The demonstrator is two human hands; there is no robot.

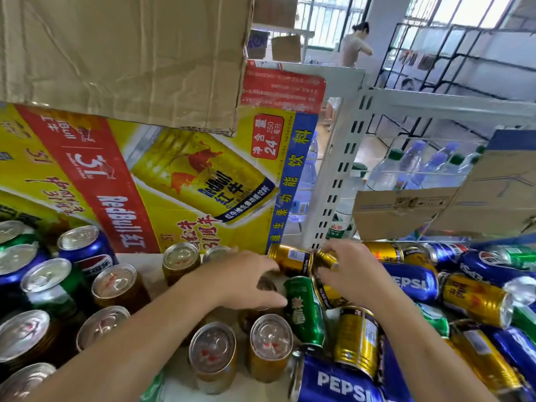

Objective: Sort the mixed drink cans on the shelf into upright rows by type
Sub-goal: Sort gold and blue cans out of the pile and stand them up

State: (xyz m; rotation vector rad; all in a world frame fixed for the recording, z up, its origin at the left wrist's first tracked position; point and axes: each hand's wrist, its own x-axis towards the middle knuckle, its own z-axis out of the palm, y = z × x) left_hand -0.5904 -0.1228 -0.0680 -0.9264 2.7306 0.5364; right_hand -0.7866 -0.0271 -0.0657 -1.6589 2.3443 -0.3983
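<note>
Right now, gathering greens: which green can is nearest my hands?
The green can lying between left hand and right hand; others sit far left or right.

Shop stockroom: metal shelving [333, 175], Red Bull carton [150, 175], bottled water [406, 166], loose cans [475, 294].

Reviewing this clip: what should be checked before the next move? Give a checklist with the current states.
1. Right hand grips a gold can: ok.
2. Left hand holds a can: cannot tell.
3. Upright gold cans standing: ok.
4. Bare shelf beside them: ok.
5. Green can upright: not ok, it is lying.
6. Pile on the right sorted: not ok.
</note>
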